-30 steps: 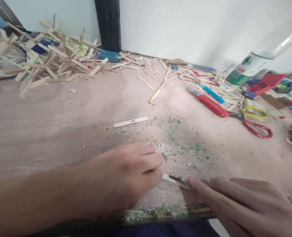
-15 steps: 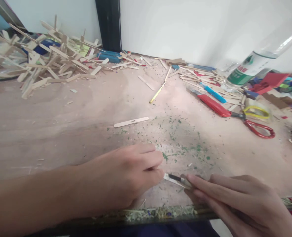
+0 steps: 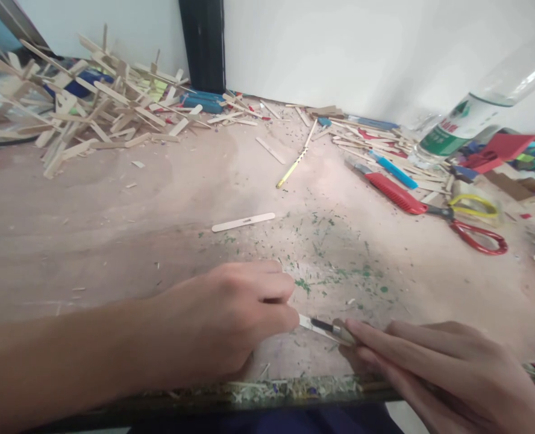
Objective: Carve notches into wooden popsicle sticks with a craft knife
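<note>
My left hand (image 3: 249,313) is closed on one end of a pale wooden craft stick (image 3: 306,322), pressing it against the tabletop near the front edge. In my right hand (image 3: 448,361) is a slim carving knife (image 3: 324,326) with a dark blade and metal collar. Its blade lies along the stick, just right of my left fingertips. The far end of the stick passes beneath my right fingers and is partly hidden. Farther back lies another craft stick (image 3: 225,226) with a small slot cut in its middle.
Green shavings (image 3: 335,277) are scattered over the table. At right lie a red utility knife (image 3: 394,193), scissors (image 3: 478,237) and a leaning plastic bottle (image 3: 448,135). A tangled heap of craft sticks (image 3: 109,108) fills the back left. A yellow striped strip (image 3: 290,169) lies mid-table.
The knife's tip has shifted very slightly along the held stick. Both hands keep their grip; the whole view has drifted a little.
</note>
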{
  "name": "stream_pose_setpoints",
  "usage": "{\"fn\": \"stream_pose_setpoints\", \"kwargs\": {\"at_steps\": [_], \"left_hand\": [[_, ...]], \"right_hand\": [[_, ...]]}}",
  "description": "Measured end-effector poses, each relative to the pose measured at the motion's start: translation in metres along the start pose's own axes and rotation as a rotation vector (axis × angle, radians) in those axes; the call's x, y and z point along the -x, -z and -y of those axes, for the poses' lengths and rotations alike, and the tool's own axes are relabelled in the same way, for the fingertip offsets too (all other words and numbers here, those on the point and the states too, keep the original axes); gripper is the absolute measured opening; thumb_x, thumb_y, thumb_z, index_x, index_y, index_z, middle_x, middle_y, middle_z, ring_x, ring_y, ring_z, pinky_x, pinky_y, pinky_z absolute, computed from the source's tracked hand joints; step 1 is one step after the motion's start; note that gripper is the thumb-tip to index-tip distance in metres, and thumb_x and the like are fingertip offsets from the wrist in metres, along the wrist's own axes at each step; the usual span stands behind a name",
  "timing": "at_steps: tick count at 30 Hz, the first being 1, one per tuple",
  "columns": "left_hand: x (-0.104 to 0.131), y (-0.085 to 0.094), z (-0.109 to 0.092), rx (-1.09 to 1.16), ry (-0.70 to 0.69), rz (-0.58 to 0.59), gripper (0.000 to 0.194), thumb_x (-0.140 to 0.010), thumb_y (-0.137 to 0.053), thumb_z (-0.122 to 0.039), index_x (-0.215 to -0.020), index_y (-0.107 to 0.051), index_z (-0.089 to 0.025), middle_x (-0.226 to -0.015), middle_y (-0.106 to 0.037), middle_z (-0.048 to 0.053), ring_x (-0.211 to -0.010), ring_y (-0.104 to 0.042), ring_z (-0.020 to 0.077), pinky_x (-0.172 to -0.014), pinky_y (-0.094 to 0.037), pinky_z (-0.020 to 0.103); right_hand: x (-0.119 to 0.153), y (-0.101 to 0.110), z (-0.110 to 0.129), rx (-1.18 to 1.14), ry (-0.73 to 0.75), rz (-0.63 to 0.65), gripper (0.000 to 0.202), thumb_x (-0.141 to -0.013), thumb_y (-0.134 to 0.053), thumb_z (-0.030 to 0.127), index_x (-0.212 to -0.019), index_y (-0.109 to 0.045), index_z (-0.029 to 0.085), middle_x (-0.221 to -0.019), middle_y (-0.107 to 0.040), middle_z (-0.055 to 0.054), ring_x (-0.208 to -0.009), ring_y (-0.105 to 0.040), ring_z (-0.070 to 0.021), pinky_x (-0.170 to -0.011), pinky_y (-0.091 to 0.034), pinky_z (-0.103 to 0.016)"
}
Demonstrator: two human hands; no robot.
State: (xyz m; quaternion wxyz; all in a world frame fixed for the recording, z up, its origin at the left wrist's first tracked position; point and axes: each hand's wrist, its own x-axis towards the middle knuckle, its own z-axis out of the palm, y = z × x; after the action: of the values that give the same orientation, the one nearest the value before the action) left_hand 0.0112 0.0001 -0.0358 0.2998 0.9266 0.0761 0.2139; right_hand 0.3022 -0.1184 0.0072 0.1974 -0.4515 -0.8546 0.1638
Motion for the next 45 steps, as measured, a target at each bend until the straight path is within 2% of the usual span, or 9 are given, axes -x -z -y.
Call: {"fn": "stream_pose_setpoints", "kwargs": {"at_steps": [4, 7, 11, 17, 22, 28, 33, 38, 45], "left_hand": [[-0.001, 0.001, 0.001, -0.003, -0.006, 0.015, 0.033, -0.084, -0.054, 0.005, -0.1, -0.065, -0.022, -0.089, -0.062, 0.003, -0.078, -0.054, 0.0214, -0.067, -0.045, 0.036], [-0.001, 0.001, 0.001, -0.018, -0.01, 0.026, 0.029, -0.085, -0.055, 0.004, -0.097, -0.064, -0.021, -0.09, -0.061, 0.003, -0.077, -0.053, 0.0211, -0.068, -0.045, 0.036], [-0.002, 0.001, -0.001, -0.028, 0.0, 0.025, 0.029, -0.087, -0.053, 0.005, -0.096, -0.065, -0.02, -0.088, -0.06, 0.003, -0.076, -0.052, 0.0205, -0.068, -0.044, 0.035], [-0.002, 0.0, 0.0, 0.021, 0.013, 0.01, 0.031, -0.086, -0.052, 0.004, -0.1, -0.067, -0.02, -0.087, -0.06, 0.003, -0.077, -0.052, 0.0205, -0.066, -0.043, 0.036], [-0.002, 0.0, 0.001, 0.006, 0.006, 0.009, 0.028, -0.088, -0.054, 0.003, -0.098, -0.066, -0.02, -0.087, -0.06, 0.003, -0.076, -0.052, 0.0201, -0.066, -0.043, 0.035], [-0.002, 0.002, -0.001, 0.005, 0.017, 0.035, 0.028, -0.086, -0.057, 0.004, -0.098, -0.065, -0.02, -0.086, -0.061, 0.002, -0.077, -0.054, 0.0203, -0.067, -0.045, 0.035], [-0.002, 0.001, 0.0, -0.021, 0.036, 0.041, 0.025, -0.082, -0.06, 0.002, -0.091, -0.061, -0.022, -0.085, -0.06, 0.002, -0.078, -0.055, 0.0206, -0.068, -0.045, 0.035], [-0.002, 0.0, 0.001, 0.006, 0.016, 0.014, 0.02, -0.084, -0.062, -0.002, -0.091, -0.062, -0.021, -0.086, -0.06, 0.002, -0.076, -0.053, 0.0199, -0.066, -0.044, 0.034], [-0.002, -0.002, 0.003, -0.025, 0.024, 0.041, 0.02, -0.085, -0.062, -0.002, -0.088, -0.06, -0.022, -0.085, -0.059, 0.002, -0.077, -0.053, 0.0204, -0.069, -0.047, 0.035]], "right_hand": [[-0.006, 0.003, 0.001, -0.07, -0.052, -0.018, 0.033, -0.116, -0.053, 0.012, -0.138, -0.074, 0.026, -0.093, -0.087, 0.0, -0.068, -0.083, -0.014, -0.055, -0.061, -0.02], [-0.004, 0.0, -0.003, -0.05, -0.026, -0.002, 0.028, -0.118, -0.054, 0.016, -0.132, -0.078, 0.022, -0.083, -0.083, -0.001, -0.056, -0.075, -0.0131, -0.047, -0.054, -0.024], [0.005, -0.007, -0.006, 0.057, 0.038, -0.079, 0.032, -0.122, -0.046, 0.019, -0.138, -0.074, 0.021, -0.073, -0.072, 0.002, -0.05, -0.063, -0.0137, -0.047, -0.046, -0.031], [0.006, -0.003, -0.002, -0.034, -0.005, 0.059, 0.035, -0.119, -0.049, 0.011, -0.15, -0.063, 0.021, -0.085, -0.078, 0.001, -0.06, -0.074, -0.0113, -0.054, -0.054, -0.024], [0.0, -0.003, 0.0, -0.084, -0.03, -0.001, 0.03, -0.119, -0.051, 0.013, -0.142, -0.068, 0.022, -0.081, -0.078, 0.002, -0.056, -0.073, -0.0124, -0.051, -0.053, -0.024], [0.004, -0.008, -0.004, 0.011, 0.008, 0.004, 0.033, -0.119, -0.05, 0.012, -0.147, -0.065, 0.021, -0.076, -0.073, 0.003, -0.052, -0.068, -0.0119, -0.049, -0.048, -0.026], [-0.003, -0.008, 0.0, -0.087, -0.047, -0.044, 0.029, -0.119, -0.052, 0.015, -0.138, -0.074, 0.022, -0.077, -0.076, 0.003, -0.054, -0.073, -0.0112, -0.05, -0.052, -0.023], [-0.006, -0.005, 0.004, -0.138, -0.05, -0.053, 0.03, -0.118, -0.054, 0.016, -0.132, -0.08, 0.022, -0.075, -0.076, 0.003, -0.052, -0.072, -0.0116, -0.048, -0.051, -0.023], [-0.005, -0.006, 0.002, -0.128, -0.047, -0.065, 0.033, -0.119, -0.054, 0.017, -0.137, -0.081, 0.023, -0.071, -0.073, 0.003, -0.049, -0.069, -0.0116, -0.046, -0.048, -0.023]]}}
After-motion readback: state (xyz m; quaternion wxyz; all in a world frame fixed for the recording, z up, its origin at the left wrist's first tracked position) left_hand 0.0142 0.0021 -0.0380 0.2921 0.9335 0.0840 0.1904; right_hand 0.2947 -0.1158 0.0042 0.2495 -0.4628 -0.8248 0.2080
